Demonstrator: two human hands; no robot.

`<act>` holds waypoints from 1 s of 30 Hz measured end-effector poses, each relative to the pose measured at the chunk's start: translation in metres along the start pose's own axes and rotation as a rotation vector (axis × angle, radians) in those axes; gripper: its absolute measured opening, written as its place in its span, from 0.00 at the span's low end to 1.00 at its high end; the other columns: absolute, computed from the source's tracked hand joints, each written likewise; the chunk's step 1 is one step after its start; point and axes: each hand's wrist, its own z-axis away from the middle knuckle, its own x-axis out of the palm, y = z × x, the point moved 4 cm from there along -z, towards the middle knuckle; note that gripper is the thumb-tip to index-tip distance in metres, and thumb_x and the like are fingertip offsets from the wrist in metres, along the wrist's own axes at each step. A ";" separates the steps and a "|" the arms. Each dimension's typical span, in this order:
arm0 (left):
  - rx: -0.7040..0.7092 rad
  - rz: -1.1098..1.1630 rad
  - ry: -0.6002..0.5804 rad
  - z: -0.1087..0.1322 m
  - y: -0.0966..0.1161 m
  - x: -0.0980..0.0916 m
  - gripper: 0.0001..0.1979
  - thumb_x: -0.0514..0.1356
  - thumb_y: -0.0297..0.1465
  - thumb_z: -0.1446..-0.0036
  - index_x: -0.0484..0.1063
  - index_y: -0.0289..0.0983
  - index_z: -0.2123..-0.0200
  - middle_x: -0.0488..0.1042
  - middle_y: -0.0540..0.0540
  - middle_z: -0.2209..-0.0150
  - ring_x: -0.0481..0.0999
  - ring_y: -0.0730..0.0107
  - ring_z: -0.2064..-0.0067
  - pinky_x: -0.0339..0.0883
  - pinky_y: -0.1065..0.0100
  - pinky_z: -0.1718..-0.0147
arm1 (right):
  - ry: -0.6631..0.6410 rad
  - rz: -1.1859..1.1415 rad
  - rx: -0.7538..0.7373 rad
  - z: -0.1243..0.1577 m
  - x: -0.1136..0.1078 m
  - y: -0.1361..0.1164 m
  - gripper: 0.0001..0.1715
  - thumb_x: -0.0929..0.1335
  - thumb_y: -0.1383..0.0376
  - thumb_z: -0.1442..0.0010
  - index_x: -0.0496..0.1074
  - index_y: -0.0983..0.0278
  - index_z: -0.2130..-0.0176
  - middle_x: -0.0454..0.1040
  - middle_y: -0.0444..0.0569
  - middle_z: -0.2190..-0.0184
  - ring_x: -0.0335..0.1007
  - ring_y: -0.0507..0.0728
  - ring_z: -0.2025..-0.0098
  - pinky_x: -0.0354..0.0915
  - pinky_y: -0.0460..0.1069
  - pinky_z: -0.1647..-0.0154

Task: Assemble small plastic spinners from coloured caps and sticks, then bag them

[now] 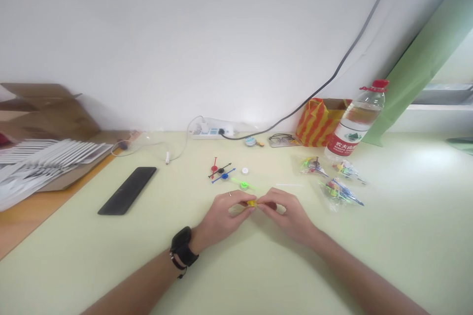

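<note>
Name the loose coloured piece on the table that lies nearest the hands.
The bright green piece, just beyond the yellow piece pinched between the left hand and right hand. The red piece, black piece, blue piece and white disc lie farther back.

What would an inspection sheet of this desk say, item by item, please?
Surface: pale green table, flat and well lit.
Job's things: yellow piece between both hands; small coloured parts lie just beyond it; clear bags of coloured parts to the right.
Clutter: black phone, water bottle, striped bag, glasses, white packets stacked at the left.
Grips: left hand and right hand both pinch the yellow piece; black watch on the left wrist.
Cables: power strip by the wall; black cable rises from it; thin white cable lies loose.
Surroundings: white wall, cardboard box at the left, green panel at the right; no other person seen.
</note>
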 end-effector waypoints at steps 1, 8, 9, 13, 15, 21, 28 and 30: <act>0.010 -0.011 0.000 0.000 0.001 0.000 0.10 0.63 0.29 0.36 0.79 0.42 0.51 0.82 0.47 0.55 0.81 0.67 0.55 0.74 0.67 0.53 | -0.002 0.002 0.007 0.000 0.000 0.000 0.09 0.69 0.63 0.34 0.81 0.60 0.59 0.74 0.47 0.70 0.67 0.54 0.70 0.66 0.48 0.68; 0.036 -0.034 0.009 0.000 0.000 0.000 0.09 0.64 0.28 0.36 0.78 0.43 0.53 0.83 0.48 0.55 0.81 0.67 0.54 0.73 0.67 0.52 | -0.043 -0.042 0.093 0.001 0.000 0.004 0.10 0.66 0.62 0.32 0.76 0.61 0.55 0.76 0.47 0.67 0.69 0.55 0.67 0.66 0.49 0.67; 0.038 -0.034 0.008 0.001 0.000 0.000 0.09 0.64 0.28 0.37 0.78 0.42 0.54 0.83 0.48 0.55 0.81 0.67 0.54 0.73 0.67 0.52 | -0.043 -0.051 0.104 0.000 -0.001 0.005 0.09 0.66 0.62 0.32 0.75 0.61 0.55 0.76 0.47 0.69 0.69 0.55 0.67 0.66 0.49 0.67; 0.006 -0.031 -0.028 0.001 0.000 0.001 0.07 0.64 0.28 0.37 0.78 0.41 0.56 0.83 0.49 0.57 0.81 0.68 0.55 0.73 0.68 0.53 | -0.067 -0.091 0.150 0.000 -0.001 0.006 0.09 0.67 0.62 0.33 0.73 0.61 0.54 0.74 0.45 0.70 0.69 0.55 0.67 0.64 0.48 0.67; -0.034 -0.012 -0.044 0.000 -0.001 0.000 0.06 0.65 0.29 0.37 0.79 0.40 0.57 0.83 0.49 0.59 0.81 0.69 0.59 0.73 0.68 0.56 | -0.073 -0.113 0.166 0.000 -0.001 0.005 0.09 0.67 0.62 0.33 0.73 0.62 0.54 0.74 0.45 0.70 0.70 0.54 0.67 0.64 0.48 0.66; -0.092 0.084 -0.050 -0.002 -0.001 0.001 0.05 0.64 0.31 0.37 0.79 0.38 0.60 0.81 0.46 0.61 0.80 0.67 0.62 0.74 0.67 0.59 | -0.065 -0.160 0.186 0.000 -0.003 0.003 0.11 0.68 0.58 0.33 0.73 0.62 0.55 0.74 0.45 0.70 0.70 0.55 0.66 0.65 0.49 0.64; -0.184 0.321 -0.126 -0.002 0.005 0.006 0.08 0.64 0.34 0.37 0.79 0.37 0.56 0.81 0.41 0.53 0.80 0.61 0.53 0.75 0.61 0.50 | -0.046 -0.183 0.174 -0.001 -0.005 0.011 0.14 0.68 0.55 0.33 0.73 0.61 0.55 0.75 0.47 0.66 0.71 0.56 0.64 0.68 0.51 0.60; -0.215 0.375 -0.140 -0.002 0.004 0.006 0.09 0.63 0.35 0.35 0.79 0.36 0.57 0.81 0.41 0.56 0.80 0.61 0.54 0.74 0.60 0.50 | -0.038 -0.218 0.180 -0.002 -0.005 0.012 0.14 0.68 0.55 0.33 0.73 0.61 0.54 0.74 0.46 0.67 0.71 0.55 0.64 0.68 0.50 0.61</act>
